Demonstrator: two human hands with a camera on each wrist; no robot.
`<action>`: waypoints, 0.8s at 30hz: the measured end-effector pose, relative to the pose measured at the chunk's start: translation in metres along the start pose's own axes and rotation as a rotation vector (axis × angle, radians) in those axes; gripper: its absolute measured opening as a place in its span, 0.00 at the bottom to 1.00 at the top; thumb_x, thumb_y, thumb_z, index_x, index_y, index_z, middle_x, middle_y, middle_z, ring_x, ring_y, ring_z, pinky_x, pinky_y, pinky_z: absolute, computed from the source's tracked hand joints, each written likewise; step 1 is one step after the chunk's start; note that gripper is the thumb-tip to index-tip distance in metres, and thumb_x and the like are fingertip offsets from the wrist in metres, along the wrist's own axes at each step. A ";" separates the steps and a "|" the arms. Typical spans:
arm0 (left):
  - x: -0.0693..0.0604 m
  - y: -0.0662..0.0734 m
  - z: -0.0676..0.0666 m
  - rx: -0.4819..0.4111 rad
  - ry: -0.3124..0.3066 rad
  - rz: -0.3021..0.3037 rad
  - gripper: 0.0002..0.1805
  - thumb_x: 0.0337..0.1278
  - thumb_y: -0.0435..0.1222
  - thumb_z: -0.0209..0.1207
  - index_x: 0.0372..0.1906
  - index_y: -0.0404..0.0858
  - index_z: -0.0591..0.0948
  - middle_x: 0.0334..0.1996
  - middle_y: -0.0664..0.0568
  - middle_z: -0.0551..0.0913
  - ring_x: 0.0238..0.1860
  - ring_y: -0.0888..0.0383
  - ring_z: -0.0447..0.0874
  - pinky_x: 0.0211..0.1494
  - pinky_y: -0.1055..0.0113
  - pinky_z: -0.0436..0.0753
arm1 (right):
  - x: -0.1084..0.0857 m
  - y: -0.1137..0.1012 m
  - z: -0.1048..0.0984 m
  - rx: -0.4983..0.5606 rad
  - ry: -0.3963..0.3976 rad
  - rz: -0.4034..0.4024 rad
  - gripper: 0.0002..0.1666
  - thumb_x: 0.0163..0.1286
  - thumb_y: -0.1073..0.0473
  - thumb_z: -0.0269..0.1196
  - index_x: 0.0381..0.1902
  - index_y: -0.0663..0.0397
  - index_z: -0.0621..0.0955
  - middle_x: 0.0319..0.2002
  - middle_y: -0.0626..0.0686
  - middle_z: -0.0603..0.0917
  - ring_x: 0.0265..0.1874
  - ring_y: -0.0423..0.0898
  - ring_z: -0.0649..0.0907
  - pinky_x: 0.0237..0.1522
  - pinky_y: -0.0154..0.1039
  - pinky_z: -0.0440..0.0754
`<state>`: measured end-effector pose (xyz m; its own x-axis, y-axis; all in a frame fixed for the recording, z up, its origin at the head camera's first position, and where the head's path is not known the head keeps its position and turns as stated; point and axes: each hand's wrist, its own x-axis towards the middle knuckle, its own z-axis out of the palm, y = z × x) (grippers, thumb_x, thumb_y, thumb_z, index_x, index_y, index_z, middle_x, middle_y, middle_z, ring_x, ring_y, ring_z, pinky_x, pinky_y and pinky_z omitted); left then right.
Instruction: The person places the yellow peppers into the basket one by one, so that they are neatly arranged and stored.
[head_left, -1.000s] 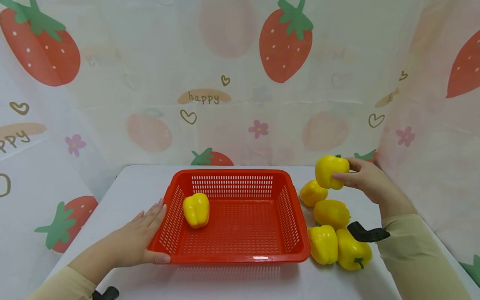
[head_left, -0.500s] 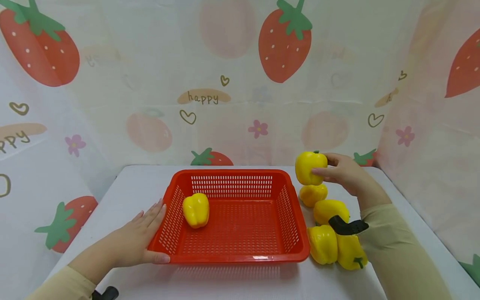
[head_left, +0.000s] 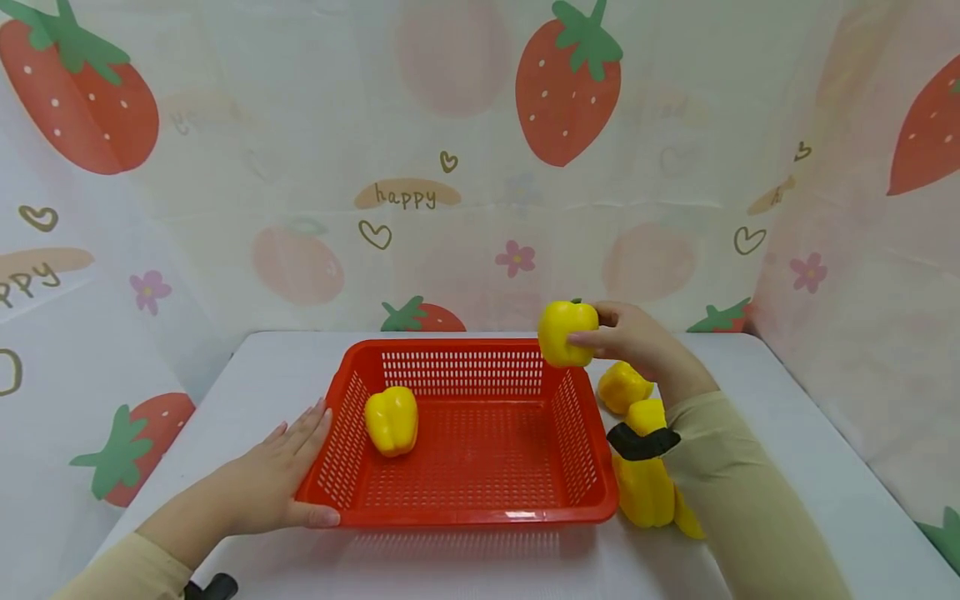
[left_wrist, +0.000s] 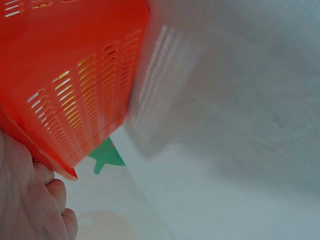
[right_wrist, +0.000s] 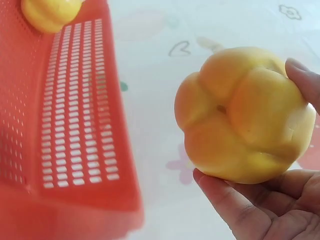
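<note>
Yellow pepper [head_left: 558,333], stem up, stem-to-base axis upright, in pinch of right hand [head_left: 639,340]; left hand [head_left: 272,482] straight-fingered against basket [head_left: 450,518]

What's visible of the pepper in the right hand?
The pepper is glossy yellow and smooth, perhaps plastic, with a short green stem on top; the right wrist view shows its lobed, dimpled underside. The right hand grips it roughly upright, apart from the basket, whose back right corner it covers in the head view.

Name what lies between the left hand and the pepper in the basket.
In the head view, the left wall of the red basket stands between the left hand and the yellow pepper.
</note>
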<state>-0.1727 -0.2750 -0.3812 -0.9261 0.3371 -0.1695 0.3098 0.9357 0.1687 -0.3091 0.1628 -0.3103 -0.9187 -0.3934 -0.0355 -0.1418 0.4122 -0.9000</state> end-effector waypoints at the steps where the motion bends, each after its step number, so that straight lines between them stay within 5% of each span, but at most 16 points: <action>1: 0.000 0.000 0.000 -0.001 0.001 0.000 0.69 0.27 0.75 0.52 0.71 0.35 0.42 0.72 0.41 0.42 0.70 0.43 0.45 0.67 0.42 0.50 | 0.002 -0.001 0.003 0.004 -0.008 -0.001 0.33 0.55 0.45 0.67 0.54 0.56 0.73 0.46 0.57 0.77 0.45 0.53 0.76 0.53 0.49 0.74; 24: 0.001 0.000 0.000 -0.011 0.003 0.000 0.69 0.27 0.74 0.53 0.71 0.36 0.43 0.72 0.41 0.43 0.70 0.42 0.46 0.66 0.41 0.50 | 0.055 -0.018 0.083 0.054 -0.164 0.058 0.27 0.55 0.53 0.68 0.51 0.56 0.75 0.44 0.55 0.78 0.40 0.50 0.79 0.45 0.40 0.80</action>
<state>-0.1732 -0.2746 -0.3814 -0.9268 0.3364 -0.1668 0.3069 0.9347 0.1793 -0.3263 0.0660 -0.3322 -0.8516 -0.5007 -0.1548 -0.0661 0.3955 -0.9161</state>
